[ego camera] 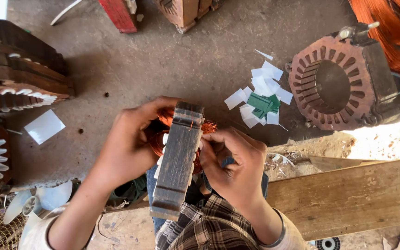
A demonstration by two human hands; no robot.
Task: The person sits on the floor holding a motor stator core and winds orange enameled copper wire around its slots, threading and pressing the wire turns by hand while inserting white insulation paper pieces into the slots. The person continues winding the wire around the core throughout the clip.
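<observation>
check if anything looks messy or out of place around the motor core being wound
White and green paper slips lie scattered on the concrete floor beside the empty stator, and one white slip lies apart at the left. Both hands, left hand and right hand, grip the stator core.

Left hand (pixel 130 139): bare, no glove, ring or watch; forearm uncovered.
Left sleeve (pixel 40 229): pale, light-coloured cloth, pushed up past the elbow.
Right hand (pixel 237 166): bare, wrist unadorned.
Right sleeve (pixel 285 234): same pale fabric, grey-edged cuff.
Lap (pixel 209 227): plaid cloth in brown, white, dark checks.
</observation>
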